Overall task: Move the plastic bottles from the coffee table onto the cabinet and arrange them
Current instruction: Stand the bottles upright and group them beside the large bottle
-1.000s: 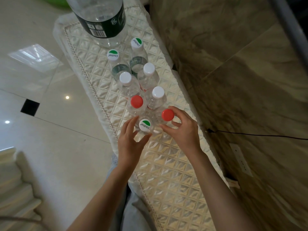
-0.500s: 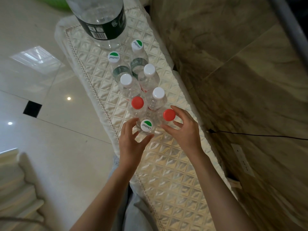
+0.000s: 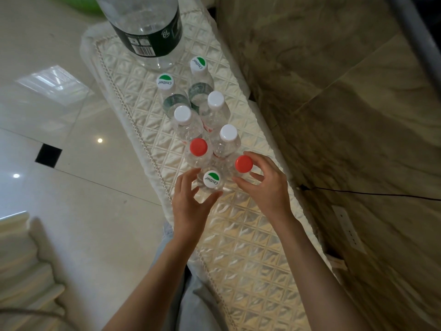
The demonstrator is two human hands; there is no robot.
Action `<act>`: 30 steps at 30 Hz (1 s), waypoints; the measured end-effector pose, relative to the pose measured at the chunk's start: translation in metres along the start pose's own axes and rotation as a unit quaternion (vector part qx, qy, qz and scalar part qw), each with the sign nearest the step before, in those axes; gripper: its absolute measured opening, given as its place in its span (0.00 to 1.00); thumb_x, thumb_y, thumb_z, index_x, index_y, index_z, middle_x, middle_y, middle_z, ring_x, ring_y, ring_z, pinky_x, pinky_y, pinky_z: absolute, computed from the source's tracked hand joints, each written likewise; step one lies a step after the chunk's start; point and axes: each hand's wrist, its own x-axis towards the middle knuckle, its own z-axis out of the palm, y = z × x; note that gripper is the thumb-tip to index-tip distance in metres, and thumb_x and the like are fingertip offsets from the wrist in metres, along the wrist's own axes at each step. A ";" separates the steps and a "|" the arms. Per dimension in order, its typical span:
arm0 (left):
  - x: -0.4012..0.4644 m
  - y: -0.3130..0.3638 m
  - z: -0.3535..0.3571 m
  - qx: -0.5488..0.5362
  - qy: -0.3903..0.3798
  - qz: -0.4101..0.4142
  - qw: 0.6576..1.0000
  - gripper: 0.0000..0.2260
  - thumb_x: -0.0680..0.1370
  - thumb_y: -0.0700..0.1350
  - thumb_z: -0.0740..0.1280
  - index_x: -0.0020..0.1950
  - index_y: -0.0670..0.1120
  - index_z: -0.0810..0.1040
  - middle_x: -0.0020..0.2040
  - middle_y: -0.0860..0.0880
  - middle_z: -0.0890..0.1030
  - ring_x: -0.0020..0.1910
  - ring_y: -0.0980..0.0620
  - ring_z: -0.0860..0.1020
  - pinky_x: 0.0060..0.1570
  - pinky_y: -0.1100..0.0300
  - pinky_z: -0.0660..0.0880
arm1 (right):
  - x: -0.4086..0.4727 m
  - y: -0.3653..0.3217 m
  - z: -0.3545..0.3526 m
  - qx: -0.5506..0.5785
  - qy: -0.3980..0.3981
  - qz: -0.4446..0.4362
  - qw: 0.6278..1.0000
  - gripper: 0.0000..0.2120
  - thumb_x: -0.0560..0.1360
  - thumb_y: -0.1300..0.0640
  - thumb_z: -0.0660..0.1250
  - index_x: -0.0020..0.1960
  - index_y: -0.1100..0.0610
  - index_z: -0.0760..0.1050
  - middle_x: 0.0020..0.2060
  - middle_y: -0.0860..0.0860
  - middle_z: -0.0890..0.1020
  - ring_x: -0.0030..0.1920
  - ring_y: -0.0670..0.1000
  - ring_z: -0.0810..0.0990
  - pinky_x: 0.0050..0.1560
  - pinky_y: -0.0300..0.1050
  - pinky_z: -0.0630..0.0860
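Head view: "Cestbon" caps top three small bottles on quilted surface (image 3: pixel 250 247). Left hand (image 3: pixel 191 206) curls round nearest Cestbon bottle (image 3: pixel 211 179); right hand (image 3: pixel 265 187) pinches red-capped bottle (image 3: pixel 243 164). Large bottle (image 3: pixel 148 27) label reads "19".

Only one view is given, from the head. The quilted cabinet top (image 3: pixel 250 235) is seen steeply from above, at close range, lengthwise along it.
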 end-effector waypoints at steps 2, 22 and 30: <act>0.000 0.000 -0.002 0.005 -0.005 -0.001 1.000 0.28 0.65 0.44 0.78 0.63 0.46 0.72 0.55 0.52 0.74 0.56 0.55 0.76 0.55 0.63 0.76 | -0.001 -0.001 0.000 -0.025 0.003 -0.007 1.000 0.26 0.66 0.55 0.77 0.62 0.52 0.75 0.56 0.44 0.77 0.57 0.39 0.75 0.53 0.38 0.78; 0.083 0.050 -0.077 0.340 -0.160 0.438 0.817 0.16 0.74 0.45 0.69 0.60 0.43 0.76 0.60 0.43 0.78 0.64 0.41 0.72 0.64 0.50 0.67 | -0.073 -0.053 0.044 -0.085 0.195 -0.011 0.977 0.21 0.75 0.43 0.65 0.62 0.54 0.74 0.59 0.50 0.78 0.60 0.43 0.74 0.58 0.37 0.73; 0.137 0.044 -0.069 0.341 -0.245 0.524 0.741 0.13 0.72 0.44 0.73 0.56 0.45 0.81 0.55 0.47 0.82 0.60 0.43 0.76 0.66 0.35 0.61 | -0.060 -0.055 0.098 -0.120 0.240 0.116 0.956 0.25 0.70 0.46 0.73 0.64 0.52 0.72 0.60 0.49 0.79 0.60 0.48 0.76 0.57 0.36 0.71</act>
